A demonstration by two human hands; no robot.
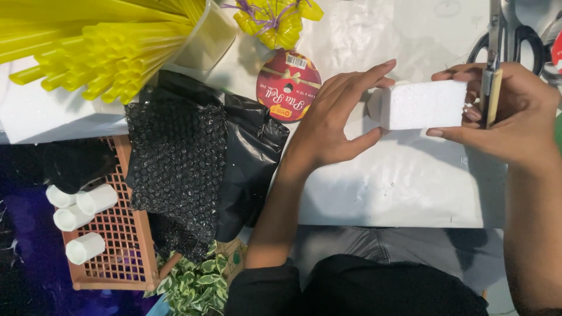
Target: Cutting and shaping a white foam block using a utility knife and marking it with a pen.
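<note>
I held a white foam block (pixel 424 104) between both hands above the white work surface (pixel 404 187), toward its far right part. My left hand (pixel 333 126) clamped the block's left end, thumb beneath and fingers spread across the top. My right hand (pixel 509 111) closed on the right end, and it also gripped a small cutter (pixel 490 93) upright against the palm, pinned by the fingers. Black-handled scissors (pixel 509 35) lay at the far right corner, just beyond my right hand. A red ribbon spool (pixel 288 85) lay just left of my left hand. Black bubble wrap (pixel 175 158) hung over the left edge onto an orange plastic basket (pixel 120 234) bearing white tubes (pixel 82 216). Yellow straws (pixel 99 52) filled the far left corner.
</note>
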